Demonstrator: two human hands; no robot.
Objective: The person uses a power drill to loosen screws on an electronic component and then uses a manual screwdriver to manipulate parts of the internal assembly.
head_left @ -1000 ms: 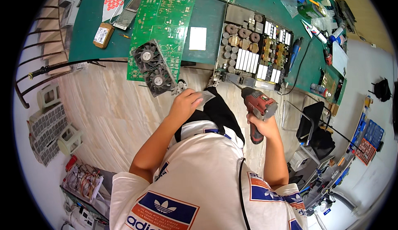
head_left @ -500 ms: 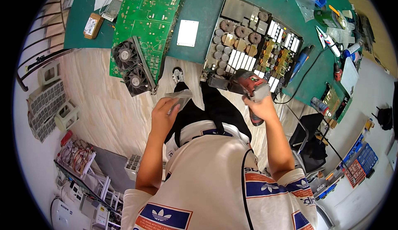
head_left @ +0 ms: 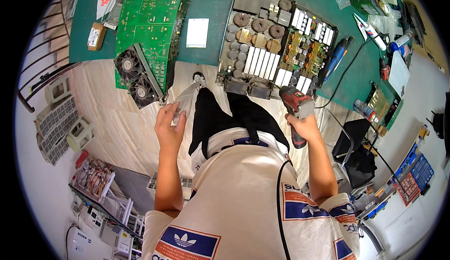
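Left hand (head_left: 169,125) clenched on small clear bag (head_left: 186,101), held up off table (head_left: 211,7) edge, below green board (head_left: 150,21). Right hand (head_left: 302,124) wrapped round red driver (head_left: 296,107), tip raised toward power board (head_left: 276,44), kept ready at near edge.

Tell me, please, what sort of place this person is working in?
Most likely an electronics repair or assembly workshop. A green work mat carries a large green circuit board with cooling fans and an open power board full of coils and capacitors, and the right hand holds a red electric screwdriver.
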